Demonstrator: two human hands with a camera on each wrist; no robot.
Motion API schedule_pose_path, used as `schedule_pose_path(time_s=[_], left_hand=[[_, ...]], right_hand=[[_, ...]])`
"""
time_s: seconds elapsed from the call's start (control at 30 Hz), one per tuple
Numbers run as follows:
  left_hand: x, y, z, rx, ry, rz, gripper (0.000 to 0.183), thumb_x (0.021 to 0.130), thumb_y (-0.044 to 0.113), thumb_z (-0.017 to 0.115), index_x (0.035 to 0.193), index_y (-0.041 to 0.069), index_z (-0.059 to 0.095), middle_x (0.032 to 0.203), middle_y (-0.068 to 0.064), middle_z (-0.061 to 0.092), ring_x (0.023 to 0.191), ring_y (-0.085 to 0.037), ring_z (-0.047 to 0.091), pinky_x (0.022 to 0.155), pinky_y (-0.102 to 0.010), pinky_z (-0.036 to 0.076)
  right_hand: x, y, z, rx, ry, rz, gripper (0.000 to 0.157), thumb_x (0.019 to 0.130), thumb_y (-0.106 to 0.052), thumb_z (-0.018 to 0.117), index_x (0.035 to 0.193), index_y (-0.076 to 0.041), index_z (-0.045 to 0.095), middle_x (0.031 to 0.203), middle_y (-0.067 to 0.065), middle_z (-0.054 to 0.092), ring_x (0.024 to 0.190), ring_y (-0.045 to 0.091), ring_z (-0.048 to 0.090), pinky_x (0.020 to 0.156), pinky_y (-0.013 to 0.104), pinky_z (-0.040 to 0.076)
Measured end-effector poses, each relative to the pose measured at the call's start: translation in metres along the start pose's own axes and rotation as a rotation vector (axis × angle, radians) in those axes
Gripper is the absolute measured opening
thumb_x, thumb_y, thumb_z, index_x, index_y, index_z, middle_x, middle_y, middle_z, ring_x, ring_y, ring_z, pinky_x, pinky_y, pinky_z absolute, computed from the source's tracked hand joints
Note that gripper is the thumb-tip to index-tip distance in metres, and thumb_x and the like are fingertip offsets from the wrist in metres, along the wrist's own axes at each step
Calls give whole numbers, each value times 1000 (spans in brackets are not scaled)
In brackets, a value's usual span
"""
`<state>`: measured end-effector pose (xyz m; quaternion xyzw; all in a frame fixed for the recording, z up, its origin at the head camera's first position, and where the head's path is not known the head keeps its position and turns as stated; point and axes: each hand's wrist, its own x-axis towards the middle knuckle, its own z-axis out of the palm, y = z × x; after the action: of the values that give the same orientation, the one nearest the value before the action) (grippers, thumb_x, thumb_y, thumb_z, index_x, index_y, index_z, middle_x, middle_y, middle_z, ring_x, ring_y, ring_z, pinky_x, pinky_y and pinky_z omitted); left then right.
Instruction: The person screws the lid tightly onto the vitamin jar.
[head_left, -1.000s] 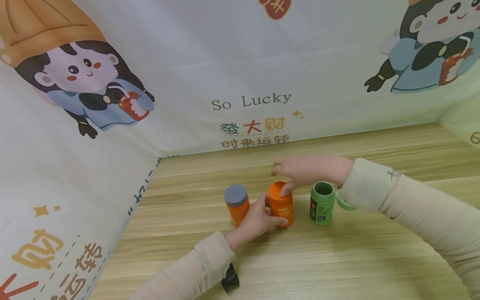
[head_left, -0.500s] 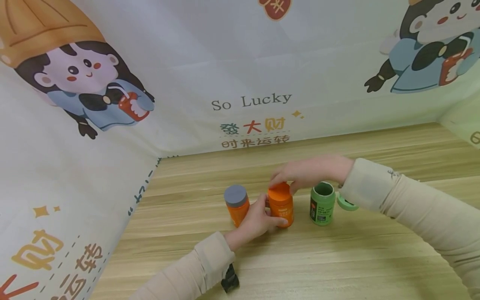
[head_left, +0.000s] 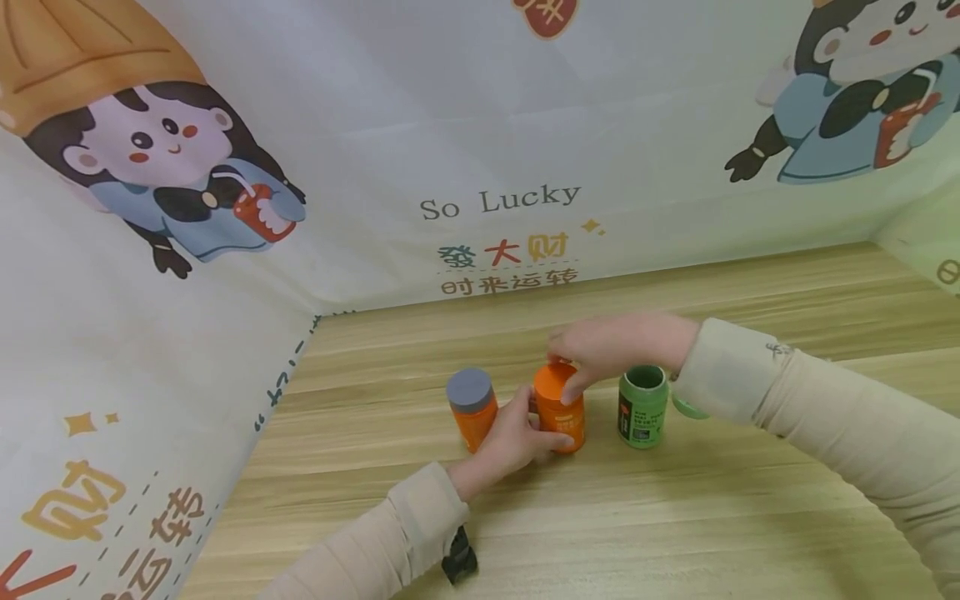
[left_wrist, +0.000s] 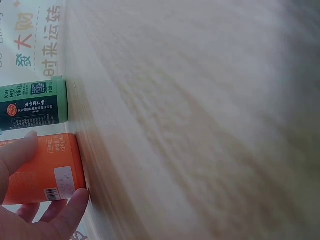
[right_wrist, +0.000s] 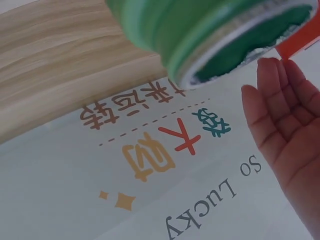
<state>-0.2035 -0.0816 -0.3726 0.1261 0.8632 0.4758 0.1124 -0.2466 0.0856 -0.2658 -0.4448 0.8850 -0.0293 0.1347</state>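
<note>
The left grip (head_left: 513, 437) holds the orange jar (head_left: 564, 423), upright on the counter (head_left: 675, 521). The right grip (head_left: 622, 343) lies over its lid (head_left: 551, 382); whether it pinches, I cannot tell. The step seems to be working that lid, which calls for a steady hold and a turn. The grey-capped jar (head_left: 474, 427) limits room left, the lidless green jar (head_left: 647, 427) right; more lies near. A printed backdrop (head_left: 375, 125) bounds the far edge.

Left jar (head_left: 471, 404); middle jar (head_left: 559, 415); right jar (head_left: 642, 412) (all on table (head_left: 675, 517))
</note>
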Motion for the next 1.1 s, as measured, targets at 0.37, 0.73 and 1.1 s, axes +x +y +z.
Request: schedule_pose_path(time_s=[0.37, 0.73, 1.1], left_hand=[[0, -1, 0, 10, 4, 4, 52, 73, 15, 77, 113, 5, 45, 104, -8, 54, 75, -15, 52, 63, -24, 44], [0, -1, 0, 19, 5, 9, 53, 74, 16, 77, 113, 4, 44, 106, -9, 54, 82, -16, 56, 69, -27, 46], [0, 0, 0, 18, -2, -12, 53, 74, 17, 77, 114, 5, 44, 106, -8, 54, 80, -16, 55, 67, -26, 46]], right_hand=[[3, 2, 5, -47, 31, 95, 55, 77, -56, 62, 98, -6, 55, 91, 3, 57, 76, 16, 52, 72, 31, 46], [-6, 5, -3, 54, -25, -169, 49, 82, -1, 64, 129, -6, 50, 134, 9, 46, 123, 27, 43, 101, 41, 36], [-5, 3, -2, -24, -30, -179, 43, 86, -13, 64, 125, -2, 53, 120, 9, 51, 105, 20, 51, 92, 34, 44]])
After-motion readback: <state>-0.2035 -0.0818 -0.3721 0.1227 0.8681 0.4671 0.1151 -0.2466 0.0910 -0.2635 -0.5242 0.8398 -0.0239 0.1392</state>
